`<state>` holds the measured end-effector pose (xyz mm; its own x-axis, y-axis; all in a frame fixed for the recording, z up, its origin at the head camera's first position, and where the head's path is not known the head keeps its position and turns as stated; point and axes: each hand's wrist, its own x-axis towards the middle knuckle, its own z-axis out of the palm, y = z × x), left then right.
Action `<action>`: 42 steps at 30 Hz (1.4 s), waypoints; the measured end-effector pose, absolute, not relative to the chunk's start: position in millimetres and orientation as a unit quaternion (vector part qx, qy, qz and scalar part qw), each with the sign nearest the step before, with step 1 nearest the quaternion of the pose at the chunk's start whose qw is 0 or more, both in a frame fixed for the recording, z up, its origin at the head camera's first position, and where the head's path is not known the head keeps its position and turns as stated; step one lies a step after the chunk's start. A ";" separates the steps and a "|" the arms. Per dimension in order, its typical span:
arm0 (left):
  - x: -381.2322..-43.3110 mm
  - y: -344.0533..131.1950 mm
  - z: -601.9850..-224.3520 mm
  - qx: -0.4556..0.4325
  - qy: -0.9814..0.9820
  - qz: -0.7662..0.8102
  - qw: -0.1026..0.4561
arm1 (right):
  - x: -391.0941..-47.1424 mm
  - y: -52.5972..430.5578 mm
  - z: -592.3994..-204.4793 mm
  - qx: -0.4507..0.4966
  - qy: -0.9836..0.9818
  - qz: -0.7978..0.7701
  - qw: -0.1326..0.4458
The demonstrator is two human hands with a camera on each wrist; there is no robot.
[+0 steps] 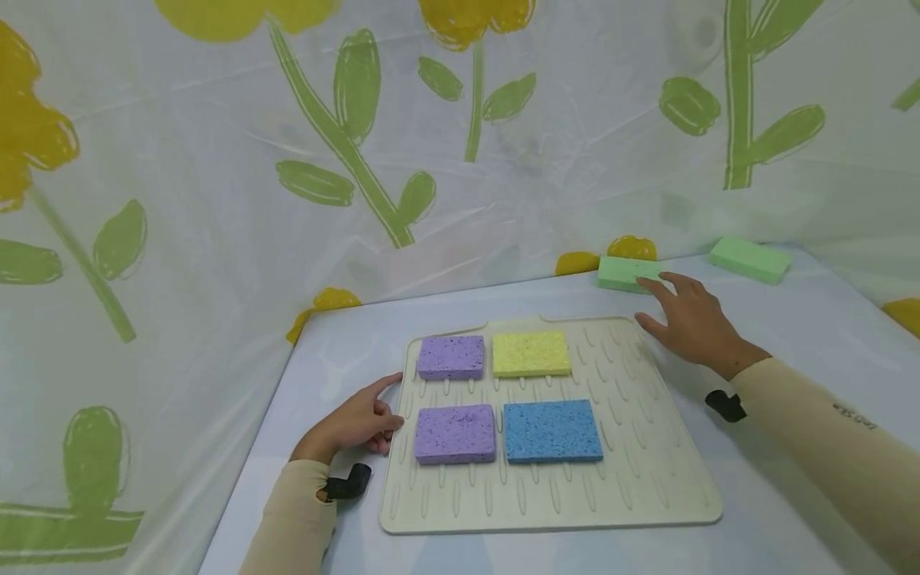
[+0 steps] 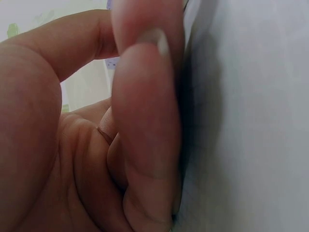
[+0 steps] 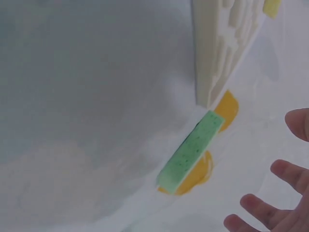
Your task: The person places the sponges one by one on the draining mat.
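Observation:
My left hand rests beside the left edge of a cream ribbed drying mat, its index finger and thumb right at the rim. In the left wrist view the fingers of this hand bend loosely beside the white table surface. My right hand reaches past the mat's far right corner with spread fingers. In the head view its fingertips overlap a light green sponge. The right wrist view shows this green sponge apart from the spread fingers, with nothing held.
On the mat lie two purple sponges, a yellow sponge and a blue sponge. Another green sponge lies at the back right of the table. Behind the table hangs a white cloth printed with flowers.

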<state>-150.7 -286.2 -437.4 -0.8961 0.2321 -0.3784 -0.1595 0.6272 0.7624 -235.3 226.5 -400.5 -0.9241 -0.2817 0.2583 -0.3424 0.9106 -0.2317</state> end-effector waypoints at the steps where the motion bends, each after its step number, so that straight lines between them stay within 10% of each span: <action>1: -150.6 -286.3 -437.3 0.023 0.873 0.431 0.227 | -237.7 228.3 -400.1 0.159 -0.972 0.135 0.107; 42: -151.8 -287.9 -438.6 0.016 0.869 0.439 0.228 | -321.3 243.5 -408.8 0.129 -0.980 0.127 -0.081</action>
